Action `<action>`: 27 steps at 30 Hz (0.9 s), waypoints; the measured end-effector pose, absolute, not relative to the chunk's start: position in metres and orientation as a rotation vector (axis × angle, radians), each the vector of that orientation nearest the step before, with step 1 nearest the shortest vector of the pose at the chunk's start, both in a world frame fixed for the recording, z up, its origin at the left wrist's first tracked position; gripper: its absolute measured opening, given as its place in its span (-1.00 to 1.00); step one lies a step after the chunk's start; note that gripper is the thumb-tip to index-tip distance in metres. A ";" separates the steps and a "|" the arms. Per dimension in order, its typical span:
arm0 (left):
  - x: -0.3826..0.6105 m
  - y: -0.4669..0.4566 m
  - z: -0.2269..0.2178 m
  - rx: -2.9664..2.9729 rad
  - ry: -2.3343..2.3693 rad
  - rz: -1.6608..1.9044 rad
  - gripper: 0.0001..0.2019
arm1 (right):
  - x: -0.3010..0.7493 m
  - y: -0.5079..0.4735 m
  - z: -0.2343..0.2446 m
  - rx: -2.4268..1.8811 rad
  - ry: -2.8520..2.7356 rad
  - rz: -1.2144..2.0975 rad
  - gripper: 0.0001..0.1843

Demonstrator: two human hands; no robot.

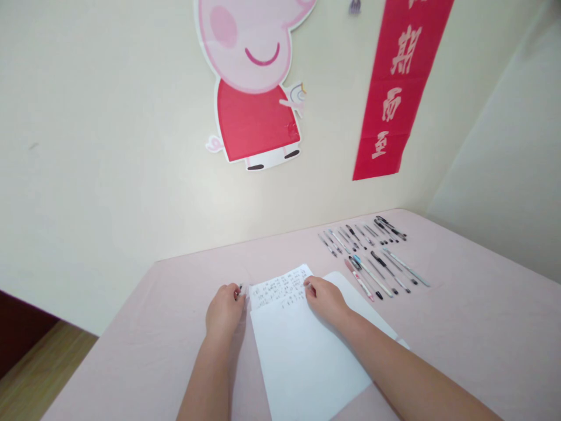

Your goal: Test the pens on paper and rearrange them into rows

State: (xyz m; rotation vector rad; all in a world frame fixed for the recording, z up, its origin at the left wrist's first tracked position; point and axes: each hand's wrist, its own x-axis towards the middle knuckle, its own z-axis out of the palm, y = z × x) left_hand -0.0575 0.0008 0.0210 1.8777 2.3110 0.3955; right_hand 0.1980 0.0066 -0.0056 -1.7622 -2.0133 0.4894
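Note:
My left hand point(224, 310) is closed beside the left edge of a sheet covered in handwriting point(280, 287). Between its fingertips is something small with dark and clear parts, too blurred to name. My right hand point(325, 297) rests over the right side of that sheet, its thumb and fingers pinched together. Whatever it may hold is hidden or too small to make out. A blank white sheet point(302, 356) lies in front, overlapping the lower part of the written one. More white paper point(357, 301) shows under my right forearm.
On the pink-covered table point(473, 327), several pens point(385, 272) lie side by side to the right, with another row of pens point(359, 237) behind them. At the back stands the wall point(144, 146), bearing a pink pig cutout point(258, 120) and a red banner point(390, 105).

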 end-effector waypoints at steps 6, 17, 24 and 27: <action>-0.047 -0.003 0.021 1.955 2.327 0.277 -0.82 | 0.198 0.007 -0.006 -1.747 -2.020 0.464 -0.77; -0.064 0.004 0.017 1.664 2.237 0.707 -0.82 | 0.198 0.007 -0.006 -1.739 -2.011 0.474 -0.77; -0.080 0.008 0.010 0.823 1.521 1.527 -0.78 | 0.198 0.006 -0.007 -1.742 -1.986 0.482 -0.76; -0.078 0.007 0.013 0.807 1.420 1.577 -0.76 | 0.198 0.005 -0.007 -1.728 -1.942 0.491 -0.80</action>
